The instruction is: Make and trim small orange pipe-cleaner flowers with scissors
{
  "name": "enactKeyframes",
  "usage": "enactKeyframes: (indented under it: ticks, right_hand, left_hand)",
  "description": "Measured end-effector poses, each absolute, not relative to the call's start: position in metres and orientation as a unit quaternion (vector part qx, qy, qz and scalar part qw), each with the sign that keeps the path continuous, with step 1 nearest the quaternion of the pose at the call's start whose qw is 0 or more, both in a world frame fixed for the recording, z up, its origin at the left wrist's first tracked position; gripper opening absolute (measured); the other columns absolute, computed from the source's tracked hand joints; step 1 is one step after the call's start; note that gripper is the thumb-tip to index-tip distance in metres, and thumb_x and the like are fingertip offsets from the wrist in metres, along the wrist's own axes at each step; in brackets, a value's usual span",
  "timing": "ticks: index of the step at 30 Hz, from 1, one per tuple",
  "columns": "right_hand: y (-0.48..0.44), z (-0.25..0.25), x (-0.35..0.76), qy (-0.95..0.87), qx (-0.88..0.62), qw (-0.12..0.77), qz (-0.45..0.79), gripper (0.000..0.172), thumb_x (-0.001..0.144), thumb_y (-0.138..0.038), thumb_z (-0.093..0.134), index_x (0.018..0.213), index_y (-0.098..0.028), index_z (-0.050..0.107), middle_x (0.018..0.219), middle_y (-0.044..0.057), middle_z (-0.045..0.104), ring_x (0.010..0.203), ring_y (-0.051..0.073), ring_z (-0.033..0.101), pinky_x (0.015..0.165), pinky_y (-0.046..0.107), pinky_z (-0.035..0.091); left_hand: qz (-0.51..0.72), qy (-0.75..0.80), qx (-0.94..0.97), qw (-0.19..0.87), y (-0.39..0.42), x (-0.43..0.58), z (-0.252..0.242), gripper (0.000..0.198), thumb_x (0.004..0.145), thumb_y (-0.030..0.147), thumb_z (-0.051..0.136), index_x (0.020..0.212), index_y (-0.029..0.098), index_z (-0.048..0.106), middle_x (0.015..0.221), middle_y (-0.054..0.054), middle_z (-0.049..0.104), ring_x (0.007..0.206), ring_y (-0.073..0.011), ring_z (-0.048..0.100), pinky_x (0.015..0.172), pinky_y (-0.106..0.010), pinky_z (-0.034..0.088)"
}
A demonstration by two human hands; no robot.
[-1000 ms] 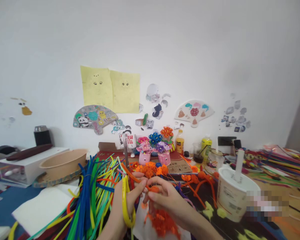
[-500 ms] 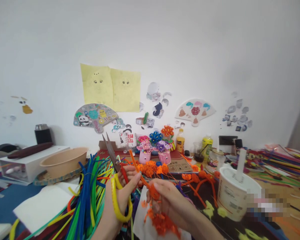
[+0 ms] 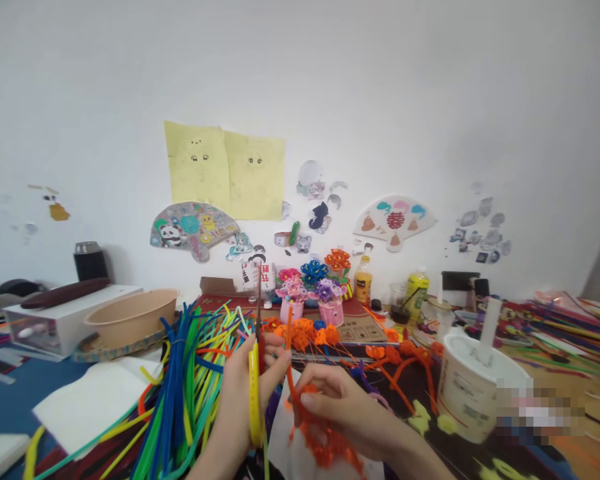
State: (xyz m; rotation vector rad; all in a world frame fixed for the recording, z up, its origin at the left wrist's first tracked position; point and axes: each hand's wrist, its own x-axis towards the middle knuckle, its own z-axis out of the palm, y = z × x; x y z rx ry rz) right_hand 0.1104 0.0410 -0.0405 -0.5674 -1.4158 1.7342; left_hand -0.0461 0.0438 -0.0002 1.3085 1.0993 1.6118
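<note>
My left hand (image 3: 243, 393) is closed around scissors (image 3: 254, 390) with yellow and red handles, their blades pointing up and seen nearly edge-on. Its thumb and fingertips are beside an upright orange pipe cleaner (image 3: 289, 340); whether they touch it is unclear. My right hand (image 3: 343, 400) pinches the lower part of that pipe cleaner, near its curled orange bit. Below the right hand, blurred orange fuzzy pieces (image 3: 330, 453) lie on a white sheet (image 3: 283, 447). Behind both hands sit several orange pipe-cleaner flowers (image 3: 303, 333).
Blue, green and yellow pipe cleaners (image 3: 173, 387) spread at left, near a beige bowl (image 3: 130, 317) and white paper (image 3: 93, 403). A lidded white tub (image 3: 463, 393) stands at right. Small pink flower pots (image 3: 331, 311) and bottles (image 3: 363, 280) line the back by the wall.
The scissors have turned from leaning left to upright and edge-on. The orange pipe cleaner has swung more upright, and my right hand has shifted its grip on it. The view has shifted slightly.
</note>
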Motion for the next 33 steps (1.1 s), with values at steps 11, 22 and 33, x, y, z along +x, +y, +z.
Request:
enactKeyframes:
  ticks: [11,22,33]
  right_hand:
    - [0.043,-0.053,0.108,-0.596,-0.238,0.365,0.674,0.034,0.073,-0.041,0.077,0.086,-0.011,0.066,0.062,-0.001,0.061,0.042,0.004,0.05,0.042,0.016,0.04]
    - [0.039,-0.049,0.102,-0.61,-0.241,0.363,0.661,0.038,0.074,-0.045,0.075,0.089,-0.011,0.067,0.07,0.002,0.062,0.045,0.004,0.05,0.043,0.016,0.038]
    - [0.047,-0.044,0.101,-0.396,-0.207,0.586,0.676,0.029,0.073,-0.035,0.078,0.09,-0.015,0.067,0.08,0.004,0.069,0.067,0.011,0.064,0.068,0.024,0.049]
  left_hand:
    - [0.571,0.434,0.573,0.397,0.05,-0.042,-0.021,0.024,0.059,0.03,0.074,0.075,0.017,0.063,0.058,0.002,0.065,0.05,-0.0134,0.059,0.048,-0.023,0.047]
    - [0.52,0.45,0.598,0.411,0.053,-0.043,-0.026,0.032,0.061,0.041,0.075,0.076,0.017,0.062,0.061,0.0,0.066,0.05,-0.0149,0.06,0.048,-0.024,0.048]
    - [0.498,0.518,0.623,0.309,0.052,-0.051,-0.02,0.037,0.074,0.056,0.051,0.08,0.02,0.058,0.079,-0.004,0.067,0.078,-0.0241,0.064,0.073,-0.033,0.05]
